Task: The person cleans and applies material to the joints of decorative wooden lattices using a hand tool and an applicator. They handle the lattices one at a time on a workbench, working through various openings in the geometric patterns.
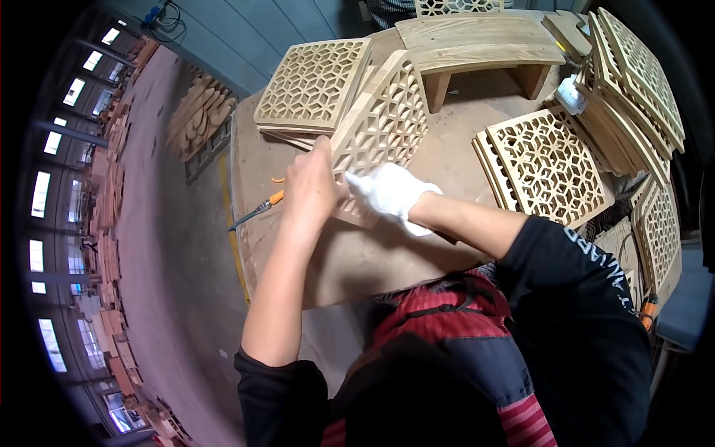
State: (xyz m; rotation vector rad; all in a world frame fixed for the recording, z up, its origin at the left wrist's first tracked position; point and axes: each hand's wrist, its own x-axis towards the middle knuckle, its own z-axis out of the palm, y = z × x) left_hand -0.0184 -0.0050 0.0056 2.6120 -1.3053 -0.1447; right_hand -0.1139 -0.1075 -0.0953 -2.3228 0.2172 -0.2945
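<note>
A wooden lattice panel (386, 104) stands tilted up on the surface (456, 145), between the left stack of lattice panels (313, 80) and the right stack of lattice panels (550, 165), in front of a low wooden bench (480, 46). The bare left hand (311, 181) is curled closed about the panel's near edge and seems to steady it. The right hand (391, 192), in a white glove, is partly bent, with its fingertips at or just beside the lower part of the lattice; whether they pinch something small cannot be told.

The panel's frame and openings are already formed, so the cutting and joining look done; the work in hand seems to be a close going-over of the lattice, probably partway through. How many openings have been dealt with does not show. This panel has yet to be laid flat, and nothing tells which stack is finished and which is waiting. An orange-handled tool (274, 199) lies beside the left forearm, not in use.
</note>
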